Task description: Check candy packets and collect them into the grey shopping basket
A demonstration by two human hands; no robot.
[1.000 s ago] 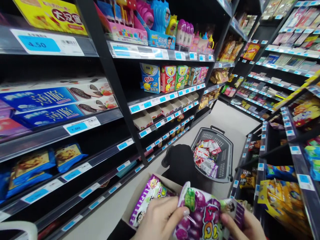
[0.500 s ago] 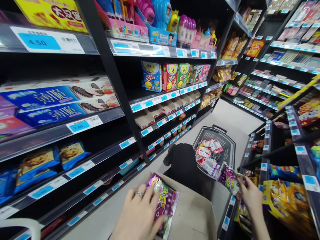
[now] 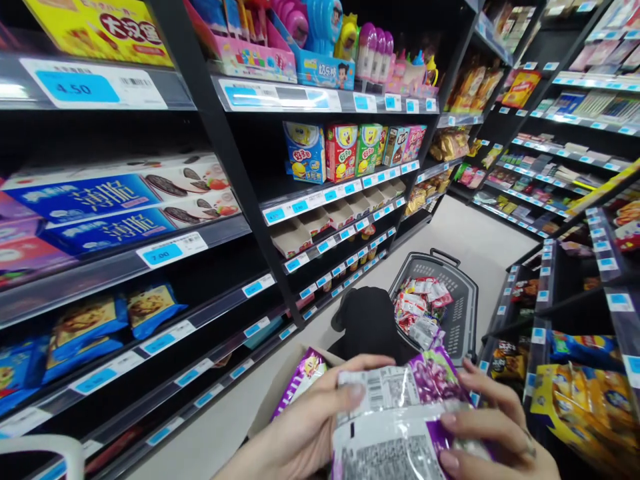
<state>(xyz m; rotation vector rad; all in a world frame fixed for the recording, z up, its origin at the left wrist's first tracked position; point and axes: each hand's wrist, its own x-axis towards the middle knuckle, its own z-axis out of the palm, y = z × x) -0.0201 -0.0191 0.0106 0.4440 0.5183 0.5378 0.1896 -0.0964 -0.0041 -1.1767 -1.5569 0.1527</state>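
Both hands hold one purple packet [image 3: 400, 413] low in the view, just this side of the basket [image 3: 463, 313]. The packet's back faces up: silver film with a barcode and small print, grapes printed on its far end. The left hand [image 3: 305, 433] clamps the packet's left edge, thumb lying across the top of the white label. The right hand [image 3: 493, 427] closes on the right edge, fingertips [image 3: 447, 420] pressed onto the film. Each grip is shut on the packet, and it hangs clear of the box beneath.

That box [image 3: 280, 393], brown cardboard with its flaps up, sits on the near side of the basket, under the hands. A second purple bag [image 3: 300, 380] stands in it, tilted, just left of the held packet.

The basket, dark grey with a black handle, rests on the floor of the aisle and holds a heap of red-and-white wrappers [image 3: 417, 307]. A black shape [image 3: 367, 323] lies on the floor touching the basket's left side; I cannot tell what it is.

Left of the basket run black shelves [image 3: 240, 173] with blue price tags, carrying blue biscuit boxes [image 3: 100, 207] and small cartoon cartons [image 3: 350, 150]. Right of the basket stand more shelves with yellow bags [image 3: 580, 400].
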